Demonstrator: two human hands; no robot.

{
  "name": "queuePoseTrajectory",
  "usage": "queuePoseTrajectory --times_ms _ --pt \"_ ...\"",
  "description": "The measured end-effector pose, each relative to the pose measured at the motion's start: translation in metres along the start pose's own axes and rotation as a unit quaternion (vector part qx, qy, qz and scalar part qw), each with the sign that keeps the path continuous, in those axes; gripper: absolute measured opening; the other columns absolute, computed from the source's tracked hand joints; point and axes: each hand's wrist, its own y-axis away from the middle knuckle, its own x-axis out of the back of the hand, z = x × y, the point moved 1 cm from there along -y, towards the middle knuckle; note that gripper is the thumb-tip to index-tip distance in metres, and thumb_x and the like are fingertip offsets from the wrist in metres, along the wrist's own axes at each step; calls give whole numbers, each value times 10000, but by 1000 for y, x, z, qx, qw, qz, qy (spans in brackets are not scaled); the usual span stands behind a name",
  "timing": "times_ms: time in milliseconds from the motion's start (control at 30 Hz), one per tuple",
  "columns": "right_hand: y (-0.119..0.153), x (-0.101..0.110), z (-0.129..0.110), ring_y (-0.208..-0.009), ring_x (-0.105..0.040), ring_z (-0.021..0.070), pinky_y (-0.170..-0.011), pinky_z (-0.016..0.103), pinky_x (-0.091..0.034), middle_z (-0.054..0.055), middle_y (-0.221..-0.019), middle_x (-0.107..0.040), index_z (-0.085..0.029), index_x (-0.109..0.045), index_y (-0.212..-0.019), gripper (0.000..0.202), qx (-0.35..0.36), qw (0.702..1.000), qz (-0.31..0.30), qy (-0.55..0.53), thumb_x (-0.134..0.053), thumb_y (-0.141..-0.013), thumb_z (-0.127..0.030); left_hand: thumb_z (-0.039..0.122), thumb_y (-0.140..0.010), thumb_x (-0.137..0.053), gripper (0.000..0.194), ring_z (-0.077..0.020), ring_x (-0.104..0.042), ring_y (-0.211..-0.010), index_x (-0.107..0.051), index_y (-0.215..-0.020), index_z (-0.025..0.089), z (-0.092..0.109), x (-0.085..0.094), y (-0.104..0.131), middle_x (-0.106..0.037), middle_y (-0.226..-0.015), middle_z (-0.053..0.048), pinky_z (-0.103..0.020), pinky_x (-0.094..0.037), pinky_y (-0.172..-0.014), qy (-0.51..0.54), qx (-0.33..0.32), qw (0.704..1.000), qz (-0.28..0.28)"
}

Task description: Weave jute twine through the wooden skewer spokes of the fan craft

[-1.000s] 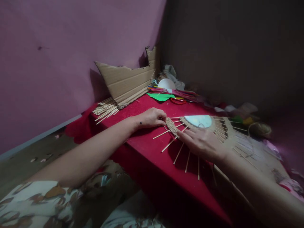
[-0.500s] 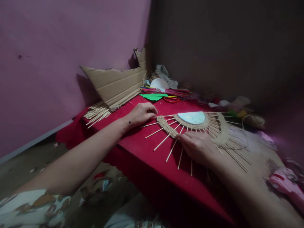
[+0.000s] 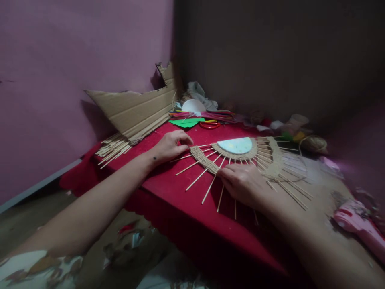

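Note:
A fan-shaped frame of thin wooden sticks (image 3: 197, 179) lies on the red cloth, spreading from a pale blue half disc (image 3: 236, 145) edged with coiled twine. An outer twine band (image 3: 204, 159) crosses the sticks on the left. My left hand (image 3: 174, 145) is at the band's far left end, thumb and fingers closed there. Farther along, my right hand (image 3: 242, 180) pinches the same band with bent fingers and hides the part beneath it. To the right, another twine section (image 3: 275, 158) crosses more sticks.
Cardboard (image 3: 141, 112) leans on the wall above a stick bundle (image 3: 112, 149). Red-handled scissors (image 3: 210, 125), a green sheet (image 3: 186, 122) and a white disc (image 3: 193, 105) lie at the back. A twine ball (image 3: 314, 143) and a pink glue gun (image 3: 357, 224) are on the right.
The view has turned slightly right, so everything sits a little farther left. Both hands keep nearly the same places along the twine band.

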Motion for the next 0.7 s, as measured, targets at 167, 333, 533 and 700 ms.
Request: queuePoseTrajectory --times_ms 167,333,533,700 --pt "-1 4 -5 -620 -579 138 -534 266 -261 46 -732 -685 -170 -658 -797 226 -53 997 -24 -44 -459 -878 -239 210 -804 -633 106 -140 -576 -809 -705 -873 174 17 0 6 -643 -826 -42 -268 -474 -753 76 -105 989 -76" --pt "-2 12 -9 -603 -581 134 -555 254 -307 21 -697 -692 -200 -664 -805 161 -125 985 -50 -109 -519 -840 -263 212 -861 -578 151 -151 -571 -853 -720 -910 193 24 -13 6 -668 -904 -77 -288 -471 -807 30 -171 977 -126" --pt "-5 21 -15 -561 -552 113 -542 243 -332 17 -669 -678 -200 -684 -789 135 -162 966 -88 -182 -558 -816 -237 245 -875 -569 164 -166 -565 -882 -722 -927 215 20 -17 5 -674 -937 -74 -318 -465 -840 0 -186 973 -138" --pt "-5 22 -27 -617 -579 106 -583 235 -376 19 -727 -692 -197 -699 -834 176 -114 952 -85 -271 -528 -812 -161 244 -874 -565 160 -169 -561 -887 -720 -905 216 20 -17 6 -667 -936 -73 -314 -462 -836 4 -182 973 -141"
